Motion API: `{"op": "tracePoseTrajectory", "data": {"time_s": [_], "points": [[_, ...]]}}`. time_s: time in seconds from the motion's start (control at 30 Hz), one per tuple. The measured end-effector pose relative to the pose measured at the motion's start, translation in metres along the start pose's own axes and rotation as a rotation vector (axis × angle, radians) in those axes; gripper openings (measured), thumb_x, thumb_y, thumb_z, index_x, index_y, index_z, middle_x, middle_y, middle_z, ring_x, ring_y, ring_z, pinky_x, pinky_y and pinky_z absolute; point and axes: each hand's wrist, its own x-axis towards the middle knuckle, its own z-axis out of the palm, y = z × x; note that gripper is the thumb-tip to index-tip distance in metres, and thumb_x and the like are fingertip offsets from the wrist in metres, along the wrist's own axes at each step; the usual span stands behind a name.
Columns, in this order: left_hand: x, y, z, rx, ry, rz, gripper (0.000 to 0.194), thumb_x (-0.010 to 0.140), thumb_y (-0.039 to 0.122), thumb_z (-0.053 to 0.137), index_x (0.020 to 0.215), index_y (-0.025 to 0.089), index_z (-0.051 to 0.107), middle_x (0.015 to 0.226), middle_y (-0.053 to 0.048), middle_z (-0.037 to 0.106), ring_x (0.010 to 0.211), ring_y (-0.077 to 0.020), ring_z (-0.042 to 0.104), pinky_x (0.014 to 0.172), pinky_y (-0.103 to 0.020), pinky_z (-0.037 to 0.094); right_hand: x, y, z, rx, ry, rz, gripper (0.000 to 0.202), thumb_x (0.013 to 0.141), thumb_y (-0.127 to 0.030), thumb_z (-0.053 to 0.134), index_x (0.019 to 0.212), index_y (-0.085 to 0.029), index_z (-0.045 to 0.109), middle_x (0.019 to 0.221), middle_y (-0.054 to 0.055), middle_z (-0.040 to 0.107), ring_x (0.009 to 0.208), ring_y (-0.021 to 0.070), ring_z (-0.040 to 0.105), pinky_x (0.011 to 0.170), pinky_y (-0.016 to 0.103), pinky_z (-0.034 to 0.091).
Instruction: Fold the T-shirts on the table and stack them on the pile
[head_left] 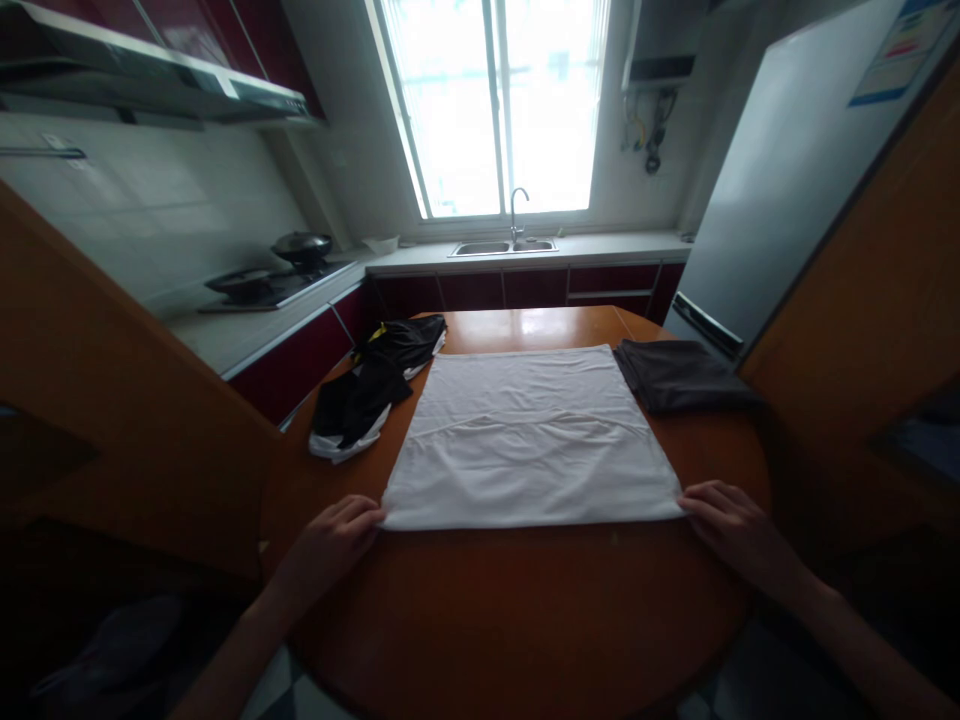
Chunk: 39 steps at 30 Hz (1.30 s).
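A white cloth garment [529, 465] lies flat on the round wooden table [517, 610], with a curved fold line across its middle and light wrinkles. My left hand [345, 530] pinches its near left corner, fingers pressed together. At the near right corner, my right hand [724, 515] grips the fabric in the same way. The near edge runs almost straight between both hands.
Black clothing with white and yellow parts [375, 380] lies crumpled at the table's left. Folded dark grey cloth [679, 375] rests at the right. Beyond are a counter with a sink [484, 249], a stove with pans [300, 248], and a fridge [780, 190] at the right.
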Motion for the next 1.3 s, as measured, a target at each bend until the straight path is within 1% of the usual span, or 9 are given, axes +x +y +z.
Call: {"op": "tracePoseTrajectory", "data": {"time_s": [0.2, 0.37, 0.57, 0.73, 0.87, 1.03, 1.17, 1.3], "points": [[-0.002, 0.003, 0.000, 0.040, 0.032, -0.005, 0.024, 0.094, 0.023, 0.053, 0.098, 0.025, 0.076, 0.100, -0.005, 0.072, 0.091, -0.0194, 0.068, 0.083, -0.028, 0.052, 0.002, -0.003, -0.002, 0.047, -0.013, 0.040, 0.021, 0.094, -0.018, 0.054, 0.103, -0.024, 0.072, 0.106, 0.007, 0.071, 0.098, 0.0229, 0.066, 0.088, 0.038, 0.052], [-0.004, 0.008, -0.005, 0.062, 0.048, 0.000, 0.024, 0.094, 0.022, 0.052, 0.094, 0.024, 0.075, 0.097, -0.004, 0.073, 0.088, -0.0191, 0.067, 0.079, -0.029, 0.051, 0.004, -0.009, -0.008, 0.088, -0.076, 0.078, 0.018, 0.093, -0.018, 0.055, 0.096, -0.024, 0.073, 0.102, 0.007, 0.070, 0.095, 0.0229, 0.064, 0.086, 0.038, 0.052], [-0.016, 0.015, -0.020, 0.062, 0.042, 0.015, 0.022, 0.090, 0.018, 0.053, 0.092, 0.025, 0.074, 0.097, -0.004, 0.072, 0.089, -0.0196, 0.067, 0.081, -0.029, 0.051, -0.003, -0.020, -0.027, 0.186, -0.156, 0.096, 0.018, 0.089, -0.018, 0.057, 0.090, -0.026, 0.073, 0.103, 0.005, 0.069, 0.097, 0.0228, 0.063, 0.089, 0.037, 0.051], [-0.037, 0.032, -0.040, 0.031, 0.052, 0.047, 0.022, 0.086, 0.015, 0.052, 0.088, 0.025, 0.071, 0.095, -0.003, 0.071, 0.087, -0.0187, 0.068, 0.081, -0.028, 0.052, -0.019, -0.036, -0.045, 0.311, -0.253, 0.137, 0.018, 0.088, -0.018, 0.056, 0.084, -0.026, 0.072, 0.101, 0.005, 0.068, 0.096, 0.0218, 0.063, 0.086, 0.034, 0.052], [-0.057, 0.047, -0.057, -0.040, 0.059, 0.070, 0.021, 0.084, 0.015, 0.052, 0.089, 0.024, 0.070, 0.098, -0.003, 0.071, 0.092, -0.0179, 0.068, 0.084, -0.025, 0.054, -0.033, -0.053, -0.064, 0.411, -0.314, 0.192, 0.017, 0.087, -0.021, 0.059, 0.082, -0.025, 0.074, 0.098, 0.005, 0.067, 0.094, 0.0214, 0.064, 0.084, 0.032, 0.052], [-0.080, 0.062, -0.074, -0.164, 0.072, 0.058, 0.018, 0.082, 0.014, 0.052, 0.087, 0.023, 0.067, 0.107, -0.006, 0.071, 0.098, -0.0176, 0.069, 0.086, -0.023, 0.055, -0.046, -0.069, -0.098, 0.540, -0.345, 0.221, 0.019, 0.090, -0.026, 0.059, 0.082, -0.025, 0.076, 0.100, 0.006, 0.067, 0.094, 0.0215, 0.065, 0.085, 0.030, 0.053], [-0.093, 0.070, -0.090, -0.299, 0.061, -0.007, 0.017, 0.083, 0.018, 0.051, 0.088, 0.022, 0.066, 0.111, -0.008, 0.071, 0.102, -0.0206, 0.068, 0.089, -0.027, 0.056, -0.051, -0.073, -0.126, 0.622, -0.350, 0.246, 0.024, 0.093, -0.037, 0.058, 0.083, -0.026, 0.077, 0.099, 0.008, 0.068, 0.090, 0.0228, 0.067, 0.081, 0.030, 0.056], [-0.096, 0.069, -0.110, -0.419, 0.043, -0.062, 0.020, 0.088, 0.028, 0.048, 0.091, 0.023, 0.067, 0.112, -0.011, 0.072, 0.105, -0.0256, 0.067, 0.090, -0.034, 0.056, -0.049, -0.067, -0.154, 0.669, -0.357, 0.260, 0.032, 0.093, -0.049, 0.058, 0.084, -0.027, 0.078, 0.099, 0.011, 0.069, 0.085, 0.0246, 0.068, 0.071, 0.031, 0.058]]}}
